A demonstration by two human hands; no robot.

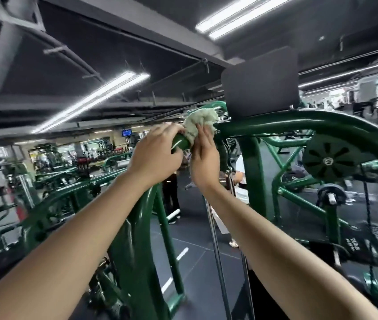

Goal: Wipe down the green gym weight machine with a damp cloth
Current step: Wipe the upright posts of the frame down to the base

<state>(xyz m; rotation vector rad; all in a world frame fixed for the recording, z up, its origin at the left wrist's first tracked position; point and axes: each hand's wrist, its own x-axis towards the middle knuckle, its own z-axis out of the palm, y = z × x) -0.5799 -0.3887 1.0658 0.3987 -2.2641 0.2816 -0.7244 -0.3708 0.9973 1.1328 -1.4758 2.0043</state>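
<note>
The green weight machine point(335, 123) arches across the view, its thick top tube running from the right down to a post at centre. A crumpled pale cloth point(198, 123) lies bunched over the top tube near a joint. My left hand point(158, 155) grips the tube just left of the cloth, fingers curled over it. My right hand point(205, 155) is raised against the cloth from below, fingers up and pressing it onto the tube. Both arms reach up and forward.
A black pad point(260, 84) stands above the tube at the right. A black pulley wheel point(331, 158) and a chain point(367, 215) hang at right. Chrome guide rods point(215, 239) run down below my right hand. Other green machines fill the left; people stand beyond.
</note>
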